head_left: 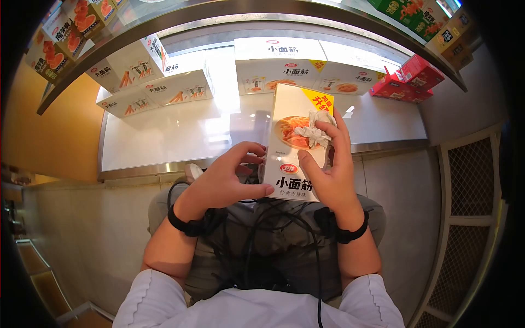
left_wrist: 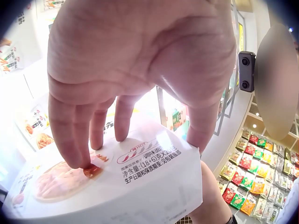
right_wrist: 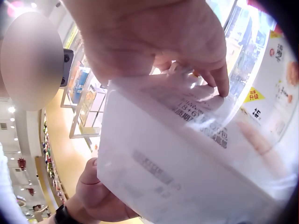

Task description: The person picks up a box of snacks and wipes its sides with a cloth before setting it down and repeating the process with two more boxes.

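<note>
A white box (head_left: 287, 104) with a yellow corner, a food picture and black lettering is held upright in front of the knees. My left hand (head_left: 221, 177) grips its left side, thumb by the lower front edge; in the left wrist view the fingertips of this hand (left_wrist: 140, 60) touch the printed panel of the box (left_wrist: 107, 196). My right hand (head_left: 334, 169) holds a crumpled white tissue (head_left: 314, 131) against the front, over the food picture. In the right wrist view my right hand (right_wrist: 159, 37) bends over the box (right_wrist: 187, 163), its palm side hidden.
Similar white boxes (head_left: 292, 68) stand along the back of a white shelf (head_left: 158, 136), with more white boxes (head_left: 136, 98) at left and red boxes (head_left: 402, 85) at right. A metal-edged upper shelf (head_left: 219, 27) curves overhead. Black cables (head_left: 273, 218) lie across the lap.
</note>
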Demonstrator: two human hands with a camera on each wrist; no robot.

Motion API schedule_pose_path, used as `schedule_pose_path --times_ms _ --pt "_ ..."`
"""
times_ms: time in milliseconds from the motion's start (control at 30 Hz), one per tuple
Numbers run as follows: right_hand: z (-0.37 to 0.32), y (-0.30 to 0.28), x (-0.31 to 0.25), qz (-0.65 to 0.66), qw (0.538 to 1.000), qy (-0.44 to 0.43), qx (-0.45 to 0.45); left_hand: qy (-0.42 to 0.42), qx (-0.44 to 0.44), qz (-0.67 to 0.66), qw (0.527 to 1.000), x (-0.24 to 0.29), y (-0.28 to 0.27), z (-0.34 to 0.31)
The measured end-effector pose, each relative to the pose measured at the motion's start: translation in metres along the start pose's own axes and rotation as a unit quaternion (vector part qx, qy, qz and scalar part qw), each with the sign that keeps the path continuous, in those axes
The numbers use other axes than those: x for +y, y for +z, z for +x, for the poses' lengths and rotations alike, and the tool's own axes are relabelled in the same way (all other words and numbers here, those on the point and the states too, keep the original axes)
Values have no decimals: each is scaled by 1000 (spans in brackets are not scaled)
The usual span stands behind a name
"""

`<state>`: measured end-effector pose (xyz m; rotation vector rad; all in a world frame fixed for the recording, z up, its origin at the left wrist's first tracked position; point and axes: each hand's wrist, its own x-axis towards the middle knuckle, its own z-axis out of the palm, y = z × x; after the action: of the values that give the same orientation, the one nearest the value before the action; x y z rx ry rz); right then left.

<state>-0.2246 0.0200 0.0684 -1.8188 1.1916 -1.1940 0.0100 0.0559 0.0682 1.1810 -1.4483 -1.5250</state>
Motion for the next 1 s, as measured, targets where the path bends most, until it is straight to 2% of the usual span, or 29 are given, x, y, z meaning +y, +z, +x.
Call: schedule_pose_path --times_ms 100,167,400,600,667,700,767,833,900,1000 --pt "-1 0 1 -25 1000 -8 -2 -24 -6 -9 1000 0 0 0" --pt "-2 2 -4 13 1000 5 -4 0 -7 4 1000 -3 0 0" --pt "1 0 -6 27 999 7 -16 -24 -7 3 1000 1 0 1" --pt "5 -8 5 7 999 -34 -9 25 12 10 1000 -5 3 2" --pt "8 -18 9 -25 1000 -10 5 -32 -19 2 999 -4 2 3" --pt "9 -22 10 -25 1000 -10 4 -33 -17 1 999 -5 1 4" --pt "12 -31 11 -3 999 34 32 43 -92 167 981 -6 0 6" --pt "13 -37 17 -11 998 54 28 24 -96 197 975 -8 3 4" --pt "13 -39 28 -9 996 72 54 22 -163 244 956 -15 4 3" --pt "14 -37 23 -46 995 63 56 -1 -190 285 940 -19 5 3"
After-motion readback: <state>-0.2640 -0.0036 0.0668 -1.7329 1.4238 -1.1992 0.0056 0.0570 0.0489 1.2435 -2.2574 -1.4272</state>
